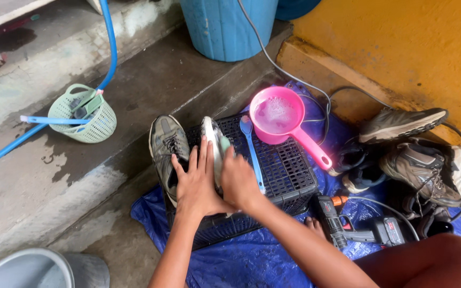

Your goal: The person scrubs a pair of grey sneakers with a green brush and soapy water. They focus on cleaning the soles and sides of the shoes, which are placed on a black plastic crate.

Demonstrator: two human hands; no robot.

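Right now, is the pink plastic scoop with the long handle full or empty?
Partly full: the pink plastic scoop holds white foamy water in its bowl.
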